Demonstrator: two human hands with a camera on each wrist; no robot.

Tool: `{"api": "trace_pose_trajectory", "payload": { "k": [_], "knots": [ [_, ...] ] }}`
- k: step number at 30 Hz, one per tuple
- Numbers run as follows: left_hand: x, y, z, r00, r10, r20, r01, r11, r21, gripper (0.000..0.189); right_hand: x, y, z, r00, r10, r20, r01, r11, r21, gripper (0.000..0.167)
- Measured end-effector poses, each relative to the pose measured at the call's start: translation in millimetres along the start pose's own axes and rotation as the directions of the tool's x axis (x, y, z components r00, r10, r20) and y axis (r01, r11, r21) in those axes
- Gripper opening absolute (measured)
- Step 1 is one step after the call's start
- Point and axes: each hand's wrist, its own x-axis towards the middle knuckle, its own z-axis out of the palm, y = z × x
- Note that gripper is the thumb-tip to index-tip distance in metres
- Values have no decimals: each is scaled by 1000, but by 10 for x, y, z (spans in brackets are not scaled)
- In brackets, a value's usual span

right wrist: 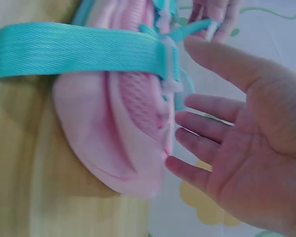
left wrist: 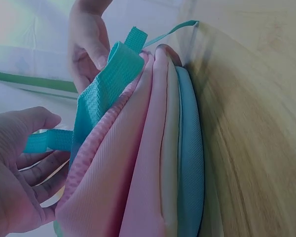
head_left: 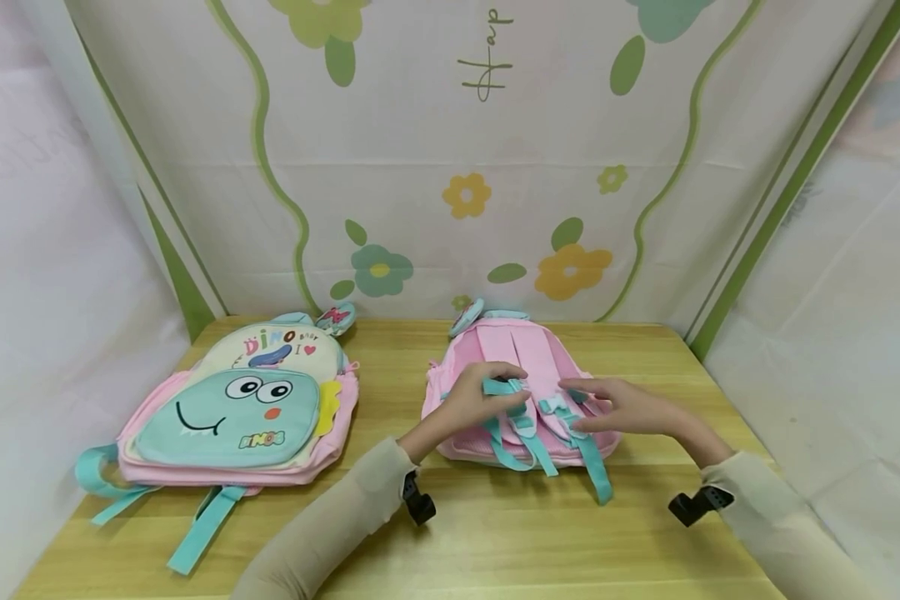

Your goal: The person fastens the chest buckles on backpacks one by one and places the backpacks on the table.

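Note:
A pink backpack [head_left: 521, 342] lies on its front, its back panel and teal straps [head_left: 596, 471] facing up. My left hand [head_left: 487, 392] is over its left strap, thumb and fingers apart, with a short teal strap end [left wrist: 49, 140] between them. Over the right strap and its white buckle [right wrist: 170, 64] is my right hand [head_left: 622, 406], fingers spread and palm facing the bag. In the right wrist view, its fingertips [right wrist: 175, 163] come right up to the bag's pink edge, and a wide teal strap crosses the bag's side.
On the left of the wooden table [head_left: 495, 542] lies a second backpack [head_left: 228, 417], front up, with a dinosaur face and teal straps trailing toward the near edge. Behind the table hangs a white flowered cloth [head_left: 412, 133], with cloth walls on both sides.

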Motion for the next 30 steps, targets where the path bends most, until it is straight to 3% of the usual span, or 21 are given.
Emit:
{"api": "trace_pose_trajectory", "payload": {
  "k": [5, 12, 19, 30],
  "knots": [
    [0, -28, -57, 999, -27, 21, 27, 1000, 6, 31, 31, 30, 108, 994, -15, -104, 14, 1000, -13, 64],
    [17, -40, -140, 994, -88, 66, 86, 996, 24, 30, 82, 34, 198, 984, -36, -177, 35, 999, -10, 53],
    [59, -80, -184, 984, -134, 116, 129, 991, 47, 28, 137, 21, 227, 979, -90, -185, 87, 996, -24, 43],
    [117, -75, -232, 977, -142, 158, 128, 987, 100, 30, 208, -4, 237, 973, -100, -209, 65, 984, -166, 36]
  ]
}}
